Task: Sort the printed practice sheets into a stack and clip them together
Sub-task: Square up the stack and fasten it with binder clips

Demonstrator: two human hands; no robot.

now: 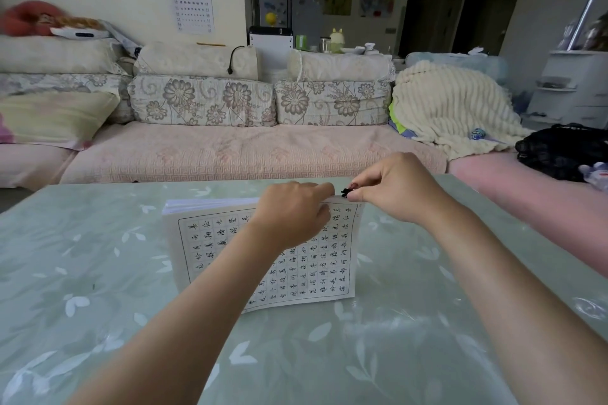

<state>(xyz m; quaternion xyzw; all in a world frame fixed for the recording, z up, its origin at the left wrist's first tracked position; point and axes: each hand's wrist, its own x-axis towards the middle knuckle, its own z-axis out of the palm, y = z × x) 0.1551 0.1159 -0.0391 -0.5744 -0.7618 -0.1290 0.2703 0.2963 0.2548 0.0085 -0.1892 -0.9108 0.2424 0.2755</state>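
1. Practice sheets [204, 240] lie stacked on the table [98, 273]: light, floppy, apt to fan; hold the far edge.
2. Left hand [292, 217] curls over that edge, seemingly pinching it; knuckles hide the fingertips.
3. Right hand [394, 187] pinches the clip [345, 191] between thumb and forefinger.
4. The clip, small and stiff-sprung, is at the far right corner.

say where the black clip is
Head view: the small black clip is pinched by the right hand at the far right corner of the white printed sheet stack, beside the left hand.
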